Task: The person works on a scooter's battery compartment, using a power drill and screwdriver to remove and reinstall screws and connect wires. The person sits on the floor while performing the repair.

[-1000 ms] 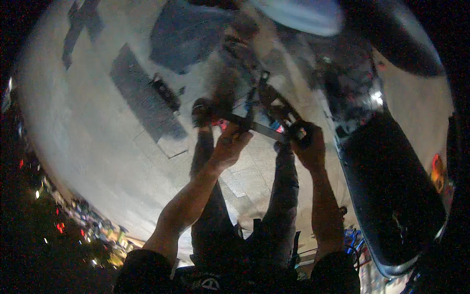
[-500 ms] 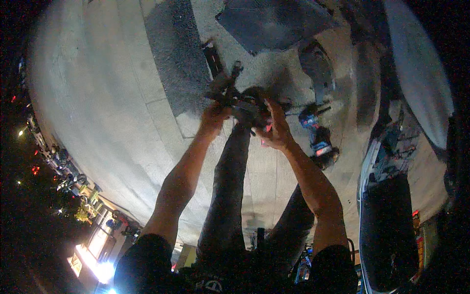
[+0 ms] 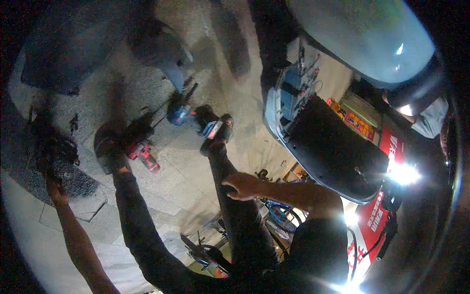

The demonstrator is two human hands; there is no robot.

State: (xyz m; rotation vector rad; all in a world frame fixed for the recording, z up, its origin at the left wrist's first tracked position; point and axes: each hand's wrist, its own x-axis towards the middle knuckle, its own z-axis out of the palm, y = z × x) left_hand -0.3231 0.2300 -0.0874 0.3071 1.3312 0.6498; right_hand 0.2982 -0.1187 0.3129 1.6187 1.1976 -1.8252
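Note:
My left hand (image 3: pixel 58 192) is at the far left, its fingers curled round a dark, bulky part (image 3: pixel 58 154) that lies low over a dark grey mat (image 3: pixel 83 186). Deep shadow hides the part's shape. My right hand (image 3: pixel 242 186) rests by my right knee, fingers bent inward. Whether something small and dark sits in its curl cannot be made out. Between my shoes lies a red and black cordless drill (image 3: pixel 145 156). Beyond it is a blue cordless drill (image 3: pixel 181 113) with a long black bit, lying on its side near my right shoe (image 3: pixel 221 136).
To the right stands an open case-like compartment (image 3: pixel 290 90) holding tools, with a black raised panel (image 3: pixel 338 147) beside it. A pale rounded body panel (image 3: pixel 362 39) rises at the upper right. Bright lamps (image 3: pixel 404 174) glare near a red banner (image 3: pixel 374 215). Parked bicycles (image 3: pixel 279 215) stand behind me.
My view has swung to the right. My hands, together at a dark object before, are now apart: the left stays low with the dark part, the right has drawn back to my knee.

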